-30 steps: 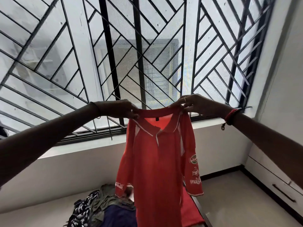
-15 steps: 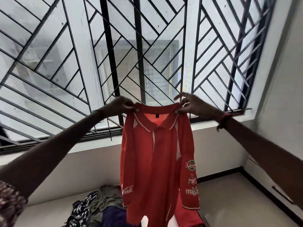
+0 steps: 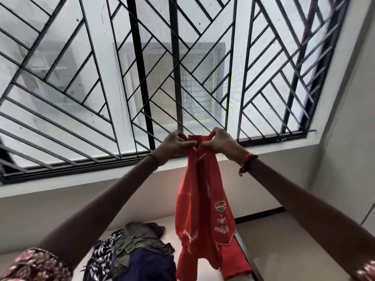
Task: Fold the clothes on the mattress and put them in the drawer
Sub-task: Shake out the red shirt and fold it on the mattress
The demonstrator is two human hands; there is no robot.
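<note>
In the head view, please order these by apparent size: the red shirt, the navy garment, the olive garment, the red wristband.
1. red polo shirt, largest.
2. navy cloth garment and crumpled olive green garment: look alike, navy cut by frame edge.
3. red thread wristband, smallest.

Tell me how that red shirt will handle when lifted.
Probably floppy: the red shirt hangs limp and bunched from the left hand and right hand at its collar. Likely light, since fingertip pinches carry it. May crumple when set down.
</note>
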